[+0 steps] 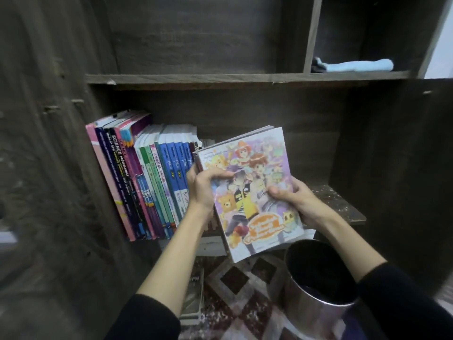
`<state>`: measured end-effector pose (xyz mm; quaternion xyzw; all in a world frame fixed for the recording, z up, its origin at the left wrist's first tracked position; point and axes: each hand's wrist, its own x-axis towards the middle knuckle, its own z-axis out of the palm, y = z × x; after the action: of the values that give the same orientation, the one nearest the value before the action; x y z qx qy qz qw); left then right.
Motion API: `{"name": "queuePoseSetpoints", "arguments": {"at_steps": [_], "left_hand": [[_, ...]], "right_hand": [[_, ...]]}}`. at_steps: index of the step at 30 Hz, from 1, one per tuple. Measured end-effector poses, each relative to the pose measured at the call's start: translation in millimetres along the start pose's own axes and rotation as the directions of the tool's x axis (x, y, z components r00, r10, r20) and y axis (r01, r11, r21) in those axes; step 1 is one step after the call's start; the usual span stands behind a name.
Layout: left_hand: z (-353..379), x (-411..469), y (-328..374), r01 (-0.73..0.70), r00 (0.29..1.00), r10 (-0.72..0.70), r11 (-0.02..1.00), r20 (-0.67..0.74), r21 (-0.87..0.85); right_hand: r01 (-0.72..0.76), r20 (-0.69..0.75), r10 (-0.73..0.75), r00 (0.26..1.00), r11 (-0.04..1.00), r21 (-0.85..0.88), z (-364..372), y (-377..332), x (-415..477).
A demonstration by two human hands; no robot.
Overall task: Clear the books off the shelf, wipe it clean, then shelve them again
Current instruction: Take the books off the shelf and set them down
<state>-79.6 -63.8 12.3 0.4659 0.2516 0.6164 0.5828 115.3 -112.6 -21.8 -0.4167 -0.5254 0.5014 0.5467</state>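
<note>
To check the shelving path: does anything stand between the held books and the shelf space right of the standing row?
Nothing visible does. The left hand and right hand grip the book stack before that shelf board; the metal bin stands lower, nearer.

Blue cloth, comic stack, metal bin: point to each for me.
blue cloth point(360, 65), head view, its middle
comic stack point(247, 204), head view, front cover
metal bin point(308, 320), head view, outer wall

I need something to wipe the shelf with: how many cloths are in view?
1: a light blue cloth lies in the upper right compartment. The dark thing at its left end may be a second cloth; too unclear to tell.
</note>
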Motion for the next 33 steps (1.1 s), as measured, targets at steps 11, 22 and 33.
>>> {"name": "queuePoseSetpoints", "arguments": {"at_steps": [11, 22, 33], "left_hand": [[-103.1, -32.3, -16.6, 0.278, 0.957, -0.271, 0.959, -0.105, 0.057], [-205.3, -68.7, -110.9, 0.675, 0.713, -0.66, 0.737, -0.238, -0.02], [-250.7, -73.8, -204.4, 0.824, 0.544, -0.802, 0.566, -0.245, -0.024]], "right_hand": [[-0.073, -0.107, 0.078, 0.991, 0.996, 0.056, 81.1, 88.3, -6.0], [-0.424, -0.007, 0.424, 0.906, 0.906, 0.003, 100.5, 212.1, -19.7], [-0.705, -0.047, 0.751, 0.658, 0.637, 0.313, 89.7, 336.1, -24.8]]}}
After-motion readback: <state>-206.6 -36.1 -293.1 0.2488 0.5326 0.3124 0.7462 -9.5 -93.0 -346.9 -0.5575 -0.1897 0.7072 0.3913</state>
